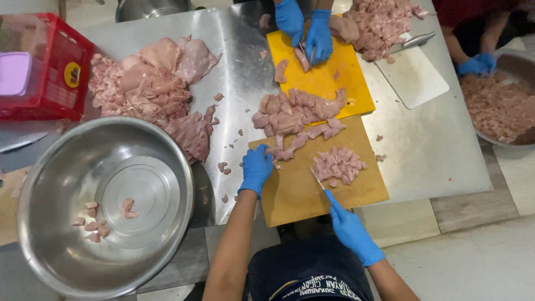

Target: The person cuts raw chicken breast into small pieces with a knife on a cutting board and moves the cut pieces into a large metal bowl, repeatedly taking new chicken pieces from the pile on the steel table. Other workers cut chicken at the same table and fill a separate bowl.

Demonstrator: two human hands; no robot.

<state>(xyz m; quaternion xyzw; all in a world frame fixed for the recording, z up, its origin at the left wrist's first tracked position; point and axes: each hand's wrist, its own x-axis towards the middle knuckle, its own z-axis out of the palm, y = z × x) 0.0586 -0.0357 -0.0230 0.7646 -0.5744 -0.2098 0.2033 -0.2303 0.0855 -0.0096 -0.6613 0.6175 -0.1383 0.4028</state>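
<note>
From the head camera, I see my left hand (pixel 256 169) resting loosely curled on the wooden cutting board (pixel 290 195), holding nothing, touching the chicken strips (pixel 287 146). My right hand (pixel 350 229) is closed around 1 knife (pixel 317 179) beside the diced chicken (pixel 337 165).

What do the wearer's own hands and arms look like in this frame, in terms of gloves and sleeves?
Both hands wear thin, close-fitting blue disposable gloves: the left hand and the right hand. Each glove ends at the wrist. Both forearms are bare above the cuffs, with no sleeves, watch or bands visible. No markings show on the gloves. The other blue-gloved hands further up the table belong to other people.
</note>
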